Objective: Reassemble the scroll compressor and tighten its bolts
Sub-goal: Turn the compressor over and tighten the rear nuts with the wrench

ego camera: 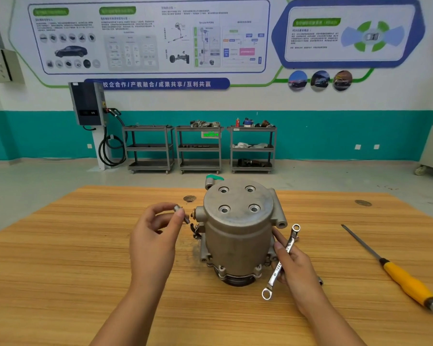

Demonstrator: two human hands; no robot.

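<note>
The scroll compressor is standing on its end in the middle of the wooden table. It is a round, grey metal thing. Its flat top is facing up, and four round holes are showing in that top. A bit of green is peeking out behind it.

The left hand is hovering just to the left of the compressor, up near its top. The thumb and one finger are pinching a small bolt, and the other fingers are curling loosely. The bolt is tilting, and its screw end is pointing down toward the compressor's side, very near it.

The right hand is sitting on the right side of the compressor. It is gripping a silver wrench around the middle, and its fingertips are touching the compressor's side. The wrench has a ring at each end. One ring is sticking up past the fingers and the other is hanging down by the table.

Well off to the right, a tool with a yellow handle and a thin dark blade is lying on the table.

Far behind the table, three grey carts are standing in a row by the wall. A dark box with a black cable is hanging to their left. Big posters are covering the wall above.
</note>
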